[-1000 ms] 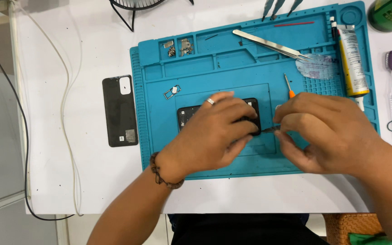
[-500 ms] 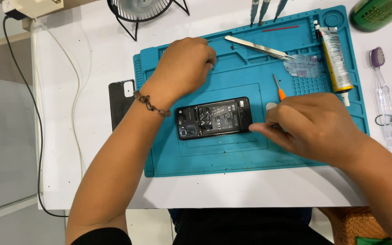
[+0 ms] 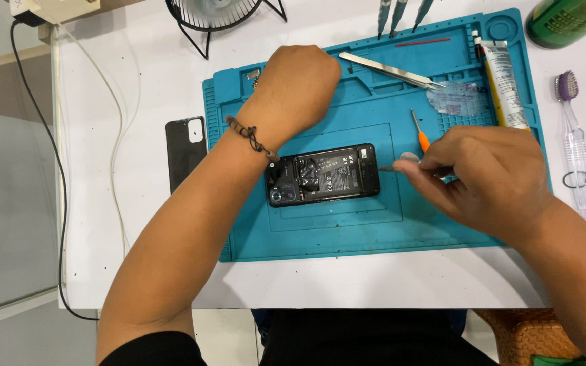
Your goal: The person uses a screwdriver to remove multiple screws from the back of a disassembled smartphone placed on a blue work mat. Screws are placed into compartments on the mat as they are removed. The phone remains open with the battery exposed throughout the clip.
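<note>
Pinching a thin dark tool between thumb and fingertips, the right hand rests on a blue mat. The tool's tip points left from the pinch, just short of the right end of an opened phone. The phone lies flat at the middle of the mat, back cover off, dark inner parts showing, camera end away from the grip. Just above the pinch lies a small screwdriver with an orange handle, and beside it a small round grey piece, partly hidden by the fingers.

Farther up and left of the pinch, the left hand reaches to the top compartments of the mat, palm down, fingers curled under; whether it holds anything cannot be told. A beaded bracelet circles its wrist, just above the phone's left end.

Above the right hand lie steel tweezers, a scrap of clear film and a glue tube. Right of it, off the mat, lies a purple-headed brush. Far left, beyond the phone, a black back cover lies on the white table, with a small fan at the top edge.
</note>
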